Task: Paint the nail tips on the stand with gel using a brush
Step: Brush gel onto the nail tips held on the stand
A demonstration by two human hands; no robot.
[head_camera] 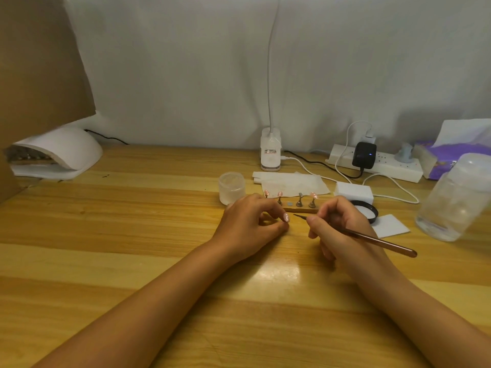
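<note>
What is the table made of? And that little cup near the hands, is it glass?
The table looks like wood with a shiny coat: pale and yellow stripes with grain, plus a lamp glare. The cup is cloudy and see-through, probably frosted plastic, though glass is possible.

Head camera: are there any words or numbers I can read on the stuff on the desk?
None can be read.
Lamp base: a small sticker with dark and red print, too blurred to read.
Tissue pack: white marks on the purple wrap, too blurred and cut off to read.
Power strip, jar, nail lamp: no print shows.
</note>
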